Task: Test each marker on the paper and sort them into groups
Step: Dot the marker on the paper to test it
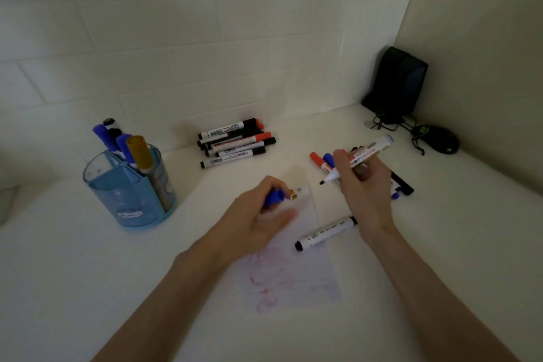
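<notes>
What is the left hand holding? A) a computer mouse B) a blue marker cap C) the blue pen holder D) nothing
B: the left hand pinches a blue marker cap over the paper, while the right hand holds the uncapped marker.

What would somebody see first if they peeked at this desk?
Probably the right hand in the middle, holding an uncapped marker with its tip above the scribbled paper, while the left hand grips a blue cap. Next, the blue cup of markers on the left and the pile of markers by the wall.
</notes>
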Motion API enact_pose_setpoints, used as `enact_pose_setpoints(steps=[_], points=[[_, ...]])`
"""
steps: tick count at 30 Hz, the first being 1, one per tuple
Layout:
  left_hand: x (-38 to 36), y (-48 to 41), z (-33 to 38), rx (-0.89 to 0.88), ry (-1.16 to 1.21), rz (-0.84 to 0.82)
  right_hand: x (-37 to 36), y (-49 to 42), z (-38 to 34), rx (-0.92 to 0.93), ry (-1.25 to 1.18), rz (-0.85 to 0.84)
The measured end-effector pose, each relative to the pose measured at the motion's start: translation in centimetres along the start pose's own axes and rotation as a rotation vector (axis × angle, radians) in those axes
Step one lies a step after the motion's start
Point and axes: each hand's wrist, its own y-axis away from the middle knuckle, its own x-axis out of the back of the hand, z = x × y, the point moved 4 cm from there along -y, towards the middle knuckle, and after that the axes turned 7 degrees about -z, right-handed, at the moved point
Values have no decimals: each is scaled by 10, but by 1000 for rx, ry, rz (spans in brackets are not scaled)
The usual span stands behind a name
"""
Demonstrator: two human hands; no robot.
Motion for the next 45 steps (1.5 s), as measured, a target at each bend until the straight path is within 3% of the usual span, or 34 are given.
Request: enact_pose_setpoints(steps=[4, 10, 13, 17, 20, 25, 27, 30, 35, 38, 45], points=[[-18, 0, 13, -92, -393, -88, -8, 5, 2, -11, 2, -87], [-22, 1, 14, -238, -516, -58, -8, 4, 6, -41, -28, -146], [-11, -2, 7, -109, -438, 21, -2, 2, 2, -33, -49, -37], [29, 0, -17, 183, -475, 329, 16, -2, 1, -48, -163, 167], [44, 2, -28, 308, -506, 443, 9, -1, 8, -94, -77, 132], [45, 5, -41, 462, -542, 354, -6, 6, 23, -163, 28, -8], [46, 6, -35, 424, -503, 394, -9, 8, 28, -173, 84, -46], [37, 6, -14, 216, -404, 430, -13, 7, 34, -199, 120, -71], [-10, -3, 13, -127, -618, 82, -14, 5, 34, -185, 149, -79], [-25, -7, 12, -147, -742, -28, -14, 4, 29, -159, 201, -89], [-29, -3, 5, -120, -738, -41, -18, 8, 29, -141, 293, -106]])
